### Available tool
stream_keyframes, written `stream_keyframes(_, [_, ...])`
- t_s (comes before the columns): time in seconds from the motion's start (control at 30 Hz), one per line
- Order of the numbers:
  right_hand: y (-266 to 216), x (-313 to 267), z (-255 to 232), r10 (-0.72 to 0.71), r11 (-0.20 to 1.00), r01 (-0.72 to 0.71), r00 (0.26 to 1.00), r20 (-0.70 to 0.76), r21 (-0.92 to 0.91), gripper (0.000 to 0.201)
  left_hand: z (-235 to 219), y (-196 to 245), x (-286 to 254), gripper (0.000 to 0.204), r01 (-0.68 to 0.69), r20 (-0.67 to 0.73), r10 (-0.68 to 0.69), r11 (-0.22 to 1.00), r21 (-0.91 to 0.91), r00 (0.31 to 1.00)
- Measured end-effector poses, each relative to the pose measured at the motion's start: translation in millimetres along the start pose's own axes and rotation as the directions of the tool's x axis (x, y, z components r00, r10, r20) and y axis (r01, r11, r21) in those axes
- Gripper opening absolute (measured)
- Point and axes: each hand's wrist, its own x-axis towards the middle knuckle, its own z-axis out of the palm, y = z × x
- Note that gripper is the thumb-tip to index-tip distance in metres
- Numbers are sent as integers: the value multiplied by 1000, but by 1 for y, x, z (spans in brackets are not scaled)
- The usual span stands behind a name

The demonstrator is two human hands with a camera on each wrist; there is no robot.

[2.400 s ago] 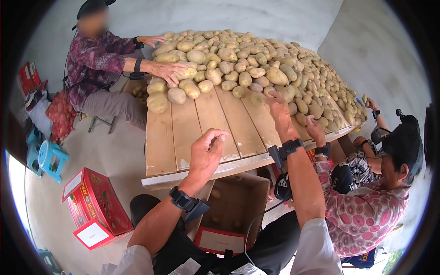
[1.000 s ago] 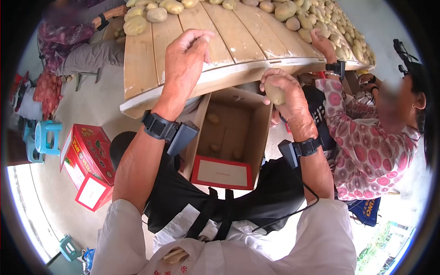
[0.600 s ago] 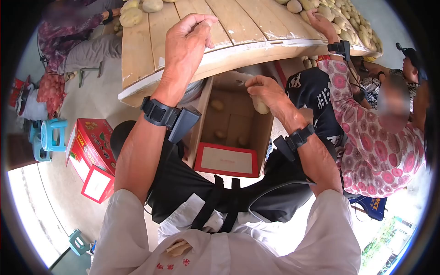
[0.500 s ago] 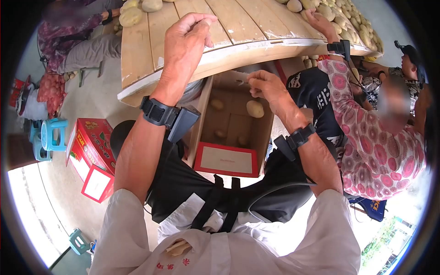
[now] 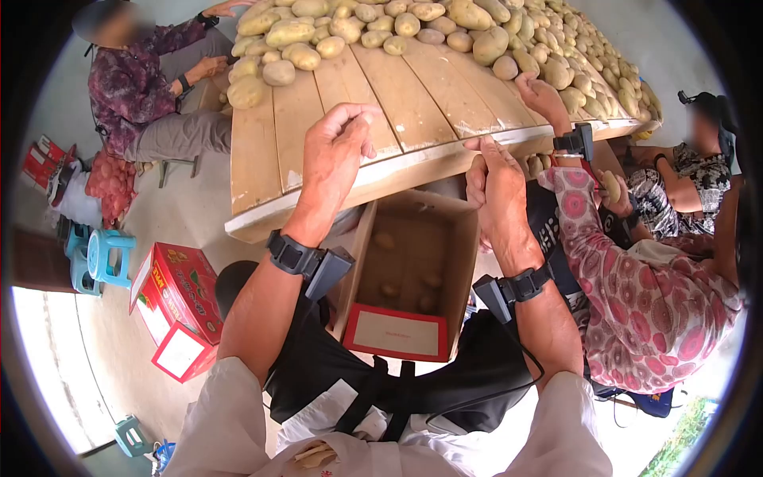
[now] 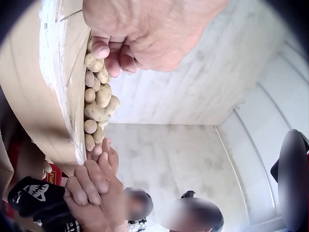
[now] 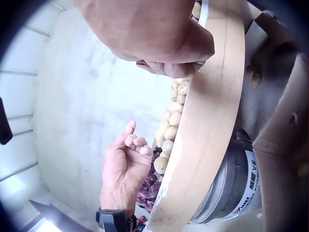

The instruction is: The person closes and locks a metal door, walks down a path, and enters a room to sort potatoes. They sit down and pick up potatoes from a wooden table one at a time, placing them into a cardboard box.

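Note:
My left hand [image 5: 338, 155] hovers over the near part of the plank table [image 5: 369, 103], fingers loosely bent and nothing in them. Level with the table's front edge is my right hand [image 5: 502, 191], also holding nothing, its fingers loosely curled. Below and between the hands, a cardboard box [image 5: 362, 266] stands with its top open and several potatoes [image 5: 391, 290] on its bottom. Beyond both hands, a big heap of potatoes [image 5: 346, 30] covers the far side of the table. The right wrist view shows the left hand [image 7: 125, 169] palm side on, bare.
A red apple carton [image 5: 183, 290] stands on the floor at left, near blue stools [image 5: 110, 256]. One person [image 5: 131, 87] sits at the table's left end; another in a patterned shirt [image 5: 636, 278] sits close at right, a hand at the potatoes. A dark bucket [image 7: 231, 179] stands under the table.
My right hand brought a potato from the heap down over the box, let it drop in, and has risen to the table's edge. The left hand stayed over the table, empty.

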Motion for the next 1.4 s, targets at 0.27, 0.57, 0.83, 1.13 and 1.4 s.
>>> stream_keyframes(0.27, [2,39,12,-254,947,229,963,-86,-224,16,-28,17,23,19,17,-129,-32,993,-116,991])
stream_keyframes(0.57, [16,72,-9,-425,753,359,905,8,-552,23,-90,24,26,30,-72,-265,40,991,-114,963])
stream_keyframes(0.83, [16,81,-6,-287,864,220,954,-83,-453,30,-96,30,2,30,-80,-256,60,995,-68,965])
stream_keyframes(1.13, [30,79,4,-759,303,598,622,192,-742,26,-74,38,9,24,-4,-227,2,1000,-9,974])
stream_keyframes(1.4, [25,81,6,-735,250,535,647,202,-807,24,-56,51,70,20,-37,-50,44,991,125,998])
